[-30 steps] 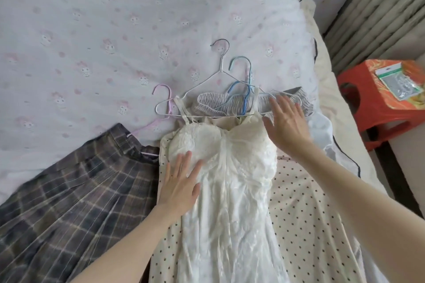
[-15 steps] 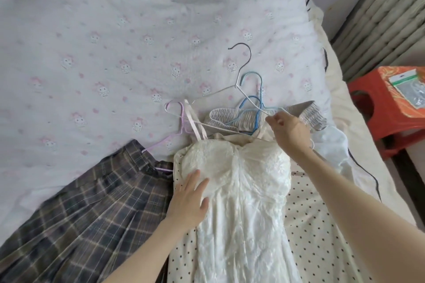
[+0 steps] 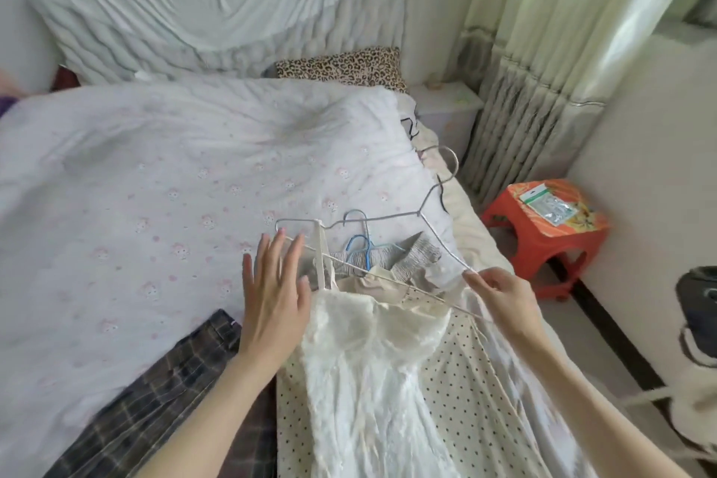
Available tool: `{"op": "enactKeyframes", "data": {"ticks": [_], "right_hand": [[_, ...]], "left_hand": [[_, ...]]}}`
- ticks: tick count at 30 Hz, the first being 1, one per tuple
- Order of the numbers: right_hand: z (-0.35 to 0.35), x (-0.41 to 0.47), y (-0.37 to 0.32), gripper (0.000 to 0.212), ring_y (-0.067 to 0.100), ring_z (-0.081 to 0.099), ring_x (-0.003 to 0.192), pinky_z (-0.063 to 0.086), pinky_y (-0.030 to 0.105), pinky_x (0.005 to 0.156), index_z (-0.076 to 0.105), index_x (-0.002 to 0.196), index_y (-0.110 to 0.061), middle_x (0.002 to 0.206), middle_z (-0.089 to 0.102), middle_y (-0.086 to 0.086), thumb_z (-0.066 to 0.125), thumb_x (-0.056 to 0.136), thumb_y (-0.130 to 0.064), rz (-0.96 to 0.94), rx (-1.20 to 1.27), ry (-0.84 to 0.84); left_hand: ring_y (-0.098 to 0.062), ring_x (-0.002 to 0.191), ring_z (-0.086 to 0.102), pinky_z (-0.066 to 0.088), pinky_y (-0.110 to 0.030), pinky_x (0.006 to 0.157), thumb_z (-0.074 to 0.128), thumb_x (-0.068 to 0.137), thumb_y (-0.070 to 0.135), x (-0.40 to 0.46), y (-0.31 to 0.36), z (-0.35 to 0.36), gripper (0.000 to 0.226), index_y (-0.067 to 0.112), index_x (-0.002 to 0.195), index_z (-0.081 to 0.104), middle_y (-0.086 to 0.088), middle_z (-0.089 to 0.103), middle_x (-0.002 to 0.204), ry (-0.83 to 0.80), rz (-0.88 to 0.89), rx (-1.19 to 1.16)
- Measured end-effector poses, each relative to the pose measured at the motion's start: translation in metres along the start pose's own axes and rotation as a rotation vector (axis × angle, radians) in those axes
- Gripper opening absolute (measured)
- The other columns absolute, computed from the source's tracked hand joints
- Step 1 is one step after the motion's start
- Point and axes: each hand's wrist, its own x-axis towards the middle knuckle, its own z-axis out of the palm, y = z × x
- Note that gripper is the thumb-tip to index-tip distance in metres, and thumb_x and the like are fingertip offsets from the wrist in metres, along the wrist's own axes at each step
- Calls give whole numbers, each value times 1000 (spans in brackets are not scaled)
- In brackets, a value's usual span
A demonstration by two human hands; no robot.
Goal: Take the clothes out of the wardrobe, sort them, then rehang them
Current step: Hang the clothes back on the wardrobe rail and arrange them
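A white lace slip dress (image 3: 372, 373) lies on the bed (image 3: 155, 206), on top of a cream polka-dot garment (image 3: 458, 400). Its left strap is looped over a silver wire hanger (image 3: 392, 215) that is lifted off the bed. My right hand (image 3: 500, 299) pinches the hanger's right end. With its fingers spread, my left hand (image 3: 273, 295) hovers by the hanger's left end. A dark plaid skirt (image 3: 155, 400) lies at the lower left. A grey smocked top (image 3: 392, 260) on blue hangers (image 3: 359, 241) lies behind the dress.
A red plastic stool (image 3: 539, 237) with a packet on it stands right of the bed. Curtains (image 3: 543, 50) hang behind it. A leopard-print pillow (image 3: 341, 68) sits at the headboard. A dark object (image 3: 698, 307) is at the right edge.
My right hand has lifted the silver hanger up and to the right. My left hand left the dress bodice and rose toward the hanger's left end. The view tilted upward.
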Motion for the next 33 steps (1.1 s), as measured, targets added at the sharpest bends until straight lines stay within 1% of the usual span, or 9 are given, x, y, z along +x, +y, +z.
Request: {"op": "enactKeyframes", "data": {"ticks": [4, 7, 11, 14, 19, 23, 26, 30, 33], "right_hand": [[-72, -41, -23, 20, 16, 52, 65, 37, 31, 60, 65, 73, -17, 69, 62, -2, 66, 83, -34, -34, 47, 106], [-125, -76, -35, 2, 17, 61, 73, 47, 34, 68, 65, 81, -35, 77, 68, -1, 66, 82, -36, -81, 40, 176], [-193, -142, -39, 7, 10, 63, 76, 49, 32, 73, 71, 79, -33, 78, 70, -8, 65, 83, -34, -66, 34, 319], [-239, -201, -34, 16, 7, 52, 60, 40, 25, 61, 67, 70, -31, 62, 62, -8, 64, 85, -27, -26, 42, 448], [-310, -313, -25, 8, -2, 60, 67, 47, 21, 66, 72, 77, -39, 69, 68, -19, 65, 82, -37, 32, -39, 707], [-356, -415, -22, 4, 15, 61, 73, 46, 32, 66, 69, 70, -52, 78, 70, -6, 67, 72, -49, 108, -119, 907], [-378, -493, -24, 14, 11, 54, 62, 39, 28, 58, 67, 62, -44, 69, 66, -8, 68, 76, -43, 181, -192, 1077], [-395, -598, -25, 6, 7, 59, 64, 46, 27, 61, 64, 75, -42, 71, 67, -8, 62, 74, -48, 272, -297, 1243], [-402, -675, -25, 9, 4, 57, 65, 46, 23, 66, 71, 85, -31, 70, 66, -8, 66, 81, -37, 384, -346, 1390]], "left_hand": [[-30, 138, 19, 13, -55, 109, 31, 90, 28, 26, 57, -41, 51, 15, 140, 32, -13, 35, 146, 49, 176, 13], [-31, 120, 42, 15, -51, 107, 34, 90, 31, 40, 104, -61, 43, 11, 122, 56, -13, 57, 120, 80, 296, -32], [-30, 76, 56, 39, -37, 74, 36, 90, 33, 44, 164, -84, 39, 11, 87, 69, -5, 59, 80, 61, 464, -208], [-24, 81, 52, 36, -35, 71, 37, 90, 36, 32, 212, -93, 39, 14, 83, 68, -2, 59, 78, 10, 627, -339], [-28, 75, 54, 35, -37, 69, 38, 88, 40, -12, 314, -104, 41, 14, 77, 67, -2, 57, 74, -42, 745, -575], [-28, 76, 53, 33, -36, 72, 47, 87, 38, -67, 398, -122, 34, 12, 77, 68, -2, 56, 74, -126, 845, -776], [-27, 71, 54, 39, -40, 70, 42, 88, 44, -116, 457, -145, 43, 11, 75, 67, -1, 56, 73, -179, 956, -913], [-20, 72, 51, 28, -32, 71, 34, 86, 62, -194, 526, -181, 62, 12, 72, 68, -1, 59, 72, -255, 1034, -1087], [-24, 73, 55, 32, -33, 70, 45, 84, 56, -258, 566, -211, 53, 10, 72, 69, -3, 60, 72, -352, 1083, -1190]]}}
